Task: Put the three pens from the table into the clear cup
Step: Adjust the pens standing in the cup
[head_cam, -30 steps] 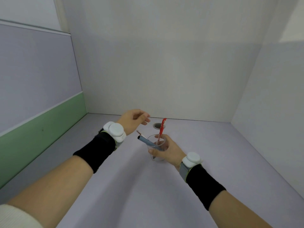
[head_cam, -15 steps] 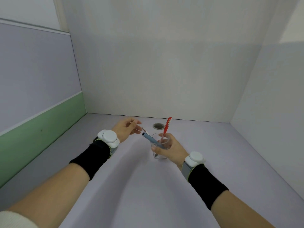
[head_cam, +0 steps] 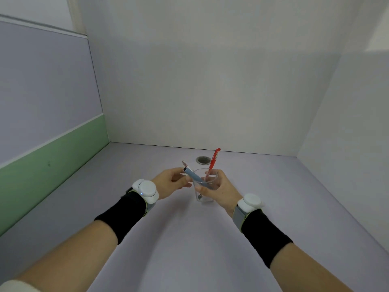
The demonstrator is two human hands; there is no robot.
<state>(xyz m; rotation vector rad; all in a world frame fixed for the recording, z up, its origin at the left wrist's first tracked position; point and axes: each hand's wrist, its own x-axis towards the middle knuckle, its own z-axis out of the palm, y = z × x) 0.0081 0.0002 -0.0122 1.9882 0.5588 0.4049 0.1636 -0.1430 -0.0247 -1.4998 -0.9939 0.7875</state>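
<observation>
Since a second ago my left hand [head_cam: 171,182] has come down and in, fingers curled loosely just left of the blue pen [head_cam: 194,177], gripping nothing. My right hand [head_cam: 219,187] wraps the clear cup [head_cam: 205,193]; the blue, red [head_cam: 213,163] and thin white pen [head_cam: 186,164] lean out above my grip

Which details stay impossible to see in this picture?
- Head view: the clear cup base, covered by the right hand.
- Whether the left hand grips the third pen: fingers overlap it.
- Pen tips in the cup: too small.
</observation>
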